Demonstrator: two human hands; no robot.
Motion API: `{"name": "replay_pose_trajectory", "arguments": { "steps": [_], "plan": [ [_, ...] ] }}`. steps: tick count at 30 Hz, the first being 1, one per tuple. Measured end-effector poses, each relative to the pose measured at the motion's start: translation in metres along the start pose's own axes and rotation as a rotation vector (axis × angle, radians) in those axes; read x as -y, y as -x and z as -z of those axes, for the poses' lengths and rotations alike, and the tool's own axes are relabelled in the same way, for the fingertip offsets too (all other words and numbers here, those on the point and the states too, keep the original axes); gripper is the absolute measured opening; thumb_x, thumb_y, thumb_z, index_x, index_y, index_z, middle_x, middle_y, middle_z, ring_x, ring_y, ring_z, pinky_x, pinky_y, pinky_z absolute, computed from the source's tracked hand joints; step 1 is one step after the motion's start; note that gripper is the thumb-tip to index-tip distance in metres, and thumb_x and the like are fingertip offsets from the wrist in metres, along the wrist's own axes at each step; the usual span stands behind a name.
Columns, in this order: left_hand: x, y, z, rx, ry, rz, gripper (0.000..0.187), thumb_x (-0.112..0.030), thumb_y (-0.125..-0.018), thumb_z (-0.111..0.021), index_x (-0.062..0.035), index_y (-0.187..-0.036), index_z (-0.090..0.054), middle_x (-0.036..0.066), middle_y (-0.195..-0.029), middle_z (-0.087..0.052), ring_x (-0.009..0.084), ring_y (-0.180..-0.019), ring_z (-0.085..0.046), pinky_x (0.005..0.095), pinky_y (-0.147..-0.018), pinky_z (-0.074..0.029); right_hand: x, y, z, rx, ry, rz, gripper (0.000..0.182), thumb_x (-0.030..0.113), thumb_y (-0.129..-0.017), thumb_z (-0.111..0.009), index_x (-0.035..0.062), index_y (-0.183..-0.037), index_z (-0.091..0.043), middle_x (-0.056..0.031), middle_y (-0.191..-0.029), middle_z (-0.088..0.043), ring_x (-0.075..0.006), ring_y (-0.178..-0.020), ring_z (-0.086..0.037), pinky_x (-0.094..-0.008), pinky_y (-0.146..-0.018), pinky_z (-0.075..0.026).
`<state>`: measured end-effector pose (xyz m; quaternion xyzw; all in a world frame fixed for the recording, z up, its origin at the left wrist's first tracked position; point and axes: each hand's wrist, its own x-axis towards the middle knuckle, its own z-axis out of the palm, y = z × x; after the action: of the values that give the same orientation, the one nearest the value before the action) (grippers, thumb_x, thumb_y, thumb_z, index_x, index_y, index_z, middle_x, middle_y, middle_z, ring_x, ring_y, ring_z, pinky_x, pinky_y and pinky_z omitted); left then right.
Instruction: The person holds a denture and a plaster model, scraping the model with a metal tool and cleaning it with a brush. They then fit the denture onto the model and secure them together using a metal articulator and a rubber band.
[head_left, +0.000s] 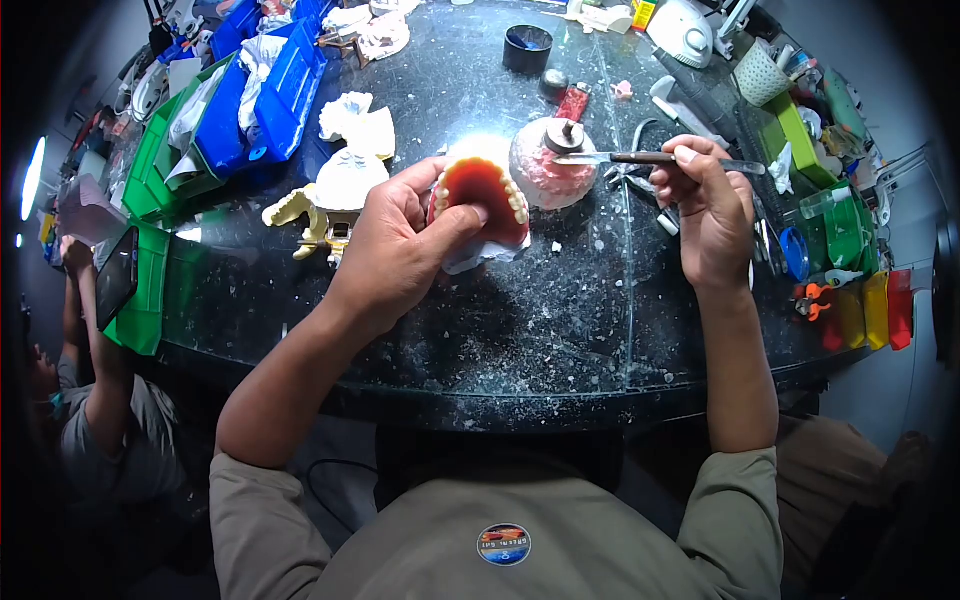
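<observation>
My left hand point(390, 245) is closed round a red wax denture point(487, 183) with a row of cream teeth, seated on a white plaster cast point(485, 255). The thumb presses on its inner surface. Between the fingers of my right hand point(715, 215) is a wax knife point(640, 157), held level and pointing left. Its metal blade lies over the metal top of a round spirit lamp point(550, 182) coated with pinkish wax. I cannot make out a flame. Left of the left hand stand white plaster casts point(350, 178) and a brass-coloured articulator point(335, 235).
Blue bins point(270, 95) and a green bin point(150, 285) line the left side. A black cup point(527, 50) and a red block point(574, 102) are beyond the lamp. Tools and coloured bins point(875, 310) crowd the right. White debris covers the bench point(480, 375). Another person point(110, 420) sits at left.
</observation>
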<state>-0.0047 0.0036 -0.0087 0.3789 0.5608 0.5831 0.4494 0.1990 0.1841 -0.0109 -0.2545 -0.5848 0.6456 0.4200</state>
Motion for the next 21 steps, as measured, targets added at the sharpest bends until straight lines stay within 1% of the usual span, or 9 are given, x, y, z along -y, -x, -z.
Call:
{"name": "replay_pose_trajectory", "arguments": {
  "steps": [4, 7, 10, 16, 21],
  "plan": [
    [-0.0017, 0.0001, 0.0005, 0.002, -0.004, 0.021, 0.030, -0.006, -0.088, -0.057, 0.0022, -0.117, -0.054, 0.010, -0.101, -0.066, 0.0121, -0.088, -0.066, 0.0264, -0.084, -0.052, -0.0016, 0.0000, 0.0006, 0.007, 0.007, 0.018, 0.019, 0.014, -0.090, -0.057, -0.0032, -0.096, -0.062, -0.0100, -0.075, -0.067, -0.0114, -0.066, -0.062, -0.0225, -0.064, -0.048],
    [-0.0009, 0.0007, -0.0005, -0.001, -0.012, -0.019, 0.030, -0.004, -0.087, -0.057, 0.0020, -0.117, -0.054, 0.009, -0.100, -0.066, 0.0115, -0.088, -0.066, 0.0262, -0.082, -0.052, -0.0029, -0.0001, 0.0008, 0.005, -0.004, 0.024, 0.018, 0.013, -0.090, -0.057, -0.0031, -0.096, -0.062, -0.0100, -0.076, -0.067, -0.0118, -0.067, -0.063, -0.0228, -0.064, -0.049],
    [-0.0011, 0.0006, 0.0018, 0.023, -0.078, -0.016, 0.031, -0.002, -0.086, -0.057, 0.0016, -0.117, -0.053, 0.008, -0.100, -0.065, 0.0114, -0.091, -0.065, 0.0264, -0.083, -0.052, -0.0034, 0.0000, 0.0010, 0.007, -0.013, 0.025, 0.018, 0.013, -0.090, -0.057, -0.0033, -0.096, -0.062, -0.0101, -0.077, -0.067, -0.0121, -0.067, -0.063, -0.0231, -0.064, -0.049],
    [0.0042, 0.0003, 0.0008, 0.022, -0.060, -0.073, 0.037, 0.003, -0.085, -0.057, -0.0002, -0.121, -0.049, 0.008, -0.108, -0.062, 0.0123, -0.099, -0.062, 0.0271, -0.087, -0.052, -0.0043, 0.0010, 0.0002, 0.013, -0.017, 0.044, 0.018, 0.012, -0.091, -0.056, -0.0038, -0.096, -0.062, -0.0106, -0.078, -0.067, -0.0129, -0.070, -0.065, -0.0240, -0.065, -0.051],
    [0.0045, 0.0003, -0.0009, 0.023, -0.060, -0.127, 0.039, 0.007, -0.084, -0.058, -0.0013, -0.120, -0.048, 0.008, -0.108, -0.061, 0.0123, -0.100, -0.062, 0.0268, -0.088, -0.051, -0.0060, 0.0001, 0.0021, 0.016, -0.008, 0.048, 0.019, 0.013, -0.091, -0.056, -0.0039, -0.096, -0.062, -0.0108, -0.079, -0.067, -0.0131, -0.070, -0.065, -0.0245, -0.065, -0.052]
  ]
}}
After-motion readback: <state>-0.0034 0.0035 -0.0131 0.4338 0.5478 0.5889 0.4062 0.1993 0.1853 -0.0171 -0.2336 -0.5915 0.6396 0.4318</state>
